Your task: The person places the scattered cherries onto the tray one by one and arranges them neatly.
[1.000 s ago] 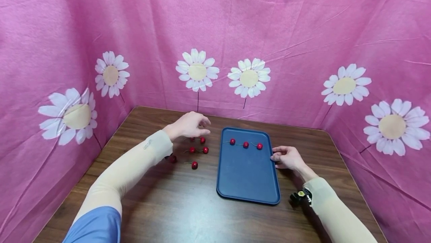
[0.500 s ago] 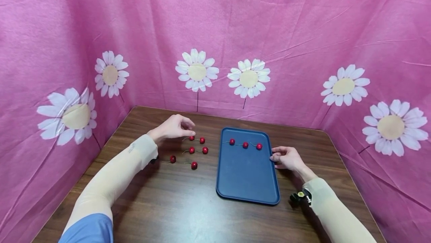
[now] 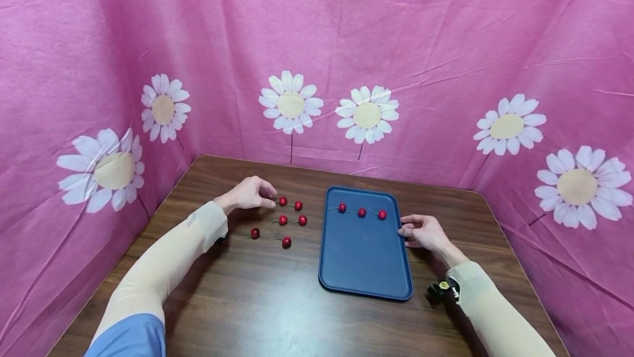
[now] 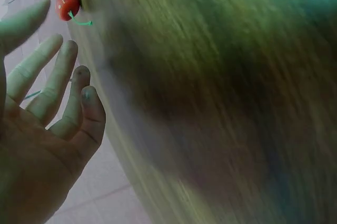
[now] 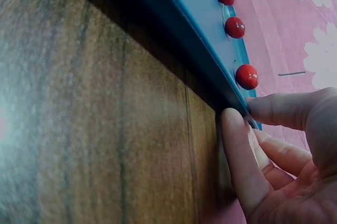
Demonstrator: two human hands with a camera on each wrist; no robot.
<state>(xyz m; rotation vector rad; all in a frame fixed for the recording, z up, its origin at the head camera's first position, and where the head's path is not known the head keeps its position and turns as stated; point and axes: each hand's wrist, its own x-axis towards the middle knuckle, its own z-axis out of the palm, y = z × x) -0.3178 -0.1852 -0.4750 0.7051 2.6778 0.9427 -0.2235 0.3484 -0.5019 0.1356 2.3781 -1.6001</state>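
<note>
My left hand (image 3: 250, 193) hovers at the far left of the table, its fingers parted and nothing between them. Just off its fingertips lies a red cherry (image 3: 283, 201) with a green stem; the left wrist view shows that cherry (image 4: 67, 6) beyond the fingers. Several more cherries, such as this one (image 3: 286, 242), lie in loose pairs on the wood. To their right is a dark blue tray (image 3: 365, 258), with three cherries in a row near its far end, the middle one (image 3: 362, 213) among them. My right hand (image 3: 423, 232) pinches the tray's right rim (image 5: 210, 55) between thumb and fingers.
The brown wooden table (image 3: 238, 307) is enclosed by a pink cloth (image 3: 317, 27) printed with white daisies, close behind its back edge. A black wrist device (image 3: 438, 290) sits under the right forearm, near the tray's near right corner.
My left hand has drawn back leftward from over the far cherries and lowered a little, uncovering them. The right hand stays at the tray's rim, and the cherries lie where they were.
</note>
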